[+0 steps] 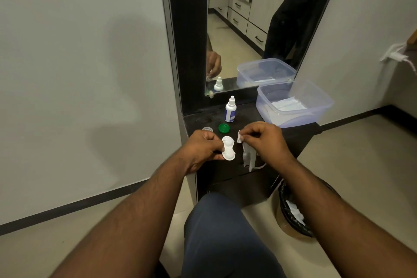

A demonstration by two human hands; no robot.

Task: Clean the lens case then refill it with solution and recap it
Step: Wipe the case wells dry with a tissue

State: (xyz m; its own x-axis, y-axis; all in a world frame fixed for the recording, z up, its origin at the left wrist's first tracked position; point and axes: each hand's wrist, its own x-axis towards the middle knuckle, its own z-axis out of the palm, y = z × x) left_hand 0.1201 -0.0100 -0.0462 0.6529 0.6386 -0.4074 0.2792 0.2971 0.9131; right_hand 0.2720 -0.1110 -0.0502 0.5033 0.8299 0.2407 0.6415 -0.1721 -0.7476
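Item: lens case (228, 148), white, two joined wells, uncapped. Held above the near edge of the dark counter (300, 133), at the scene's centre. Long axis runs near to far, tilted slightly; the open wells appear to face right, toward the other hand, though this is hard to confirm.

Left hand (201, 147): fingers curled, pinching the case by its left edge.

Right hand (262, 140): fingertips (242, 137) pinching a white tissue (248, 154), bunched at the top, the rest hanging down toward the near side. The bunched tip sits just right of the far well, close but not touching.

Key relation: case lies directly left of the tissue tip; a short leftward move of the right hand would bring the tip into the far well. Right hand is the mover, left the holder, by judgement.

Other items on counter:
- green cap (224, 128), far of the case.
- clear cap (207, 129), left of the green one.
- bottle (230, 109), upright, capped, further back, untouched.
- tub (316, 110), clear plastic, far right, holding folded white tissues.

Floor: bin (284, 207), near right, black liner, white scraps inside.

Stage, judged: wiping under way; refill and recap not yet done.
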